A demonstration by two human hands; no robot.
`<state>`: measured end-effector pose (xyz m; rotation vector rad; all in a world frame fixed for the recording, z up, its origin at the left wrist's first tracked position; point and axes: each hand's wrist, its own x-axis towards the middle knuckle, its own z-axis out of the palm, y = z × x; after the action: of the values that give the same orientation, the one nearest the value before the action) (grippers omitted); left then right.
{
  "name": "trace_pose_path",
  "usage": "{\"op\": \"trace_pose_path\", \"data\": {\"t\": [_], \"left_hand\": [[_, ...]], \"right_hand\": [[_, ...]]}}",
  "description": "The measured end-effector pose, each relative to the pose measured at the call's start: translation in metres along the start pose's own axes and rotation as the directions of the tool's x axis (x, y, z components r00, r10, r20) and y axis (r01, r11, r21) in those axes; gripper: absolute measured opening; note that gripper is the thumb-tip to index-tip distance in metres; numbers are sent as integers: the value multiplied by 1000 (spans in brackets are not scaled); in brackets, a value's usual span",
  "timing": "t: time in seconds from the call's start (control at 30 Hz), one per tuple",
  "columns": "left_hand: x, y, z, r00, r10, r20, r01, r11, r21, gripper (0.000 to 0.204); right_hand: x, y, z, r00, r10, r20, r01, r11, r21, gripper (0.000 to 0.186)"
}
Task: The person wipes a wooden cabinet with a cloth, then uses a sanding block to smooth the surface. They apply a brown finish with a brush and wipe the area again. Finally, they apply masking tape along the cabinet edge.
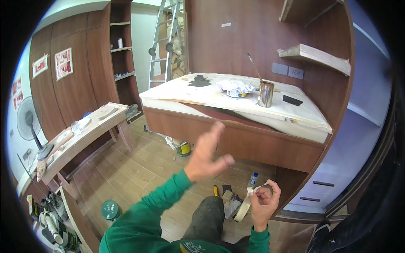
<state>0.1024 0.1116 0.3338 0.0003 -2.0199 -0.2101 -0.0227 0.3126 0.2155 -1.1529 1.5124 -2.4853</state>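
My left hand (202, 159) is raised in front of the brown wooden desk front (236, 137), fingers stretched out and nothing in it. Lower down on the right, my right hand (264, 205) grips a roll of cream masking tape (242, 210), with a short end of tape near the fingertips. A pale covering sheet (177, 92) lies over the desk top. On it stand a metal can (265, 95) with a paintbrush (255, 66) in it and a tub topped with crumpled white material (237, 86). Dark flat pieces, like sandpaper (292, 100), lie there too.
A water bottle (253, 178) and a yellow-handled tool (215, 190) are on the floor near my knee. A paint can (184, 149) sits under the desk, a green-lidded can (111, 210) at left. Beyond are a workbench (90, 134), a fan (28, 118) and a ladder (160, 46).
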Motion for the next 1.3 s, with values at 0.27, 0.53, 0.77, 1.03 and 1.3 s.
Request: {"op": "trace_pose_path", "data": {"t": [0.27, 0.53, 0.77, 1.03, 1.3], "left_hand": [[177, -220, -155, 947, -279, -161, 322, 803, 502, 43], [262, -285, -198, 968, -242, -59, 213, 682, 700, 27], [64, -84, -29, 993, -34, 114, 28, 998, 53, 38], [-247, -72, 145, 287, -300, 910, 856, 506, -103, 59], [-309, -55, 239, 174, -103, 979, 565, 825, -14, 52]], "right_hand": [[2, 0, 11, 997, 12, 81, -15, 1000, 26, 63], [-8, 1, 21, 997, 39, 63, -44, 996, 82, 62], [-2, -11, -34, 995, -82, -61, 62, 959, -276, 54], [-16, -40, -55, 992, -121, -24, 111, 962, -251, 53], [-43, -61, -94, 961, -180, -212, 98, 933, -346, 57]]}}
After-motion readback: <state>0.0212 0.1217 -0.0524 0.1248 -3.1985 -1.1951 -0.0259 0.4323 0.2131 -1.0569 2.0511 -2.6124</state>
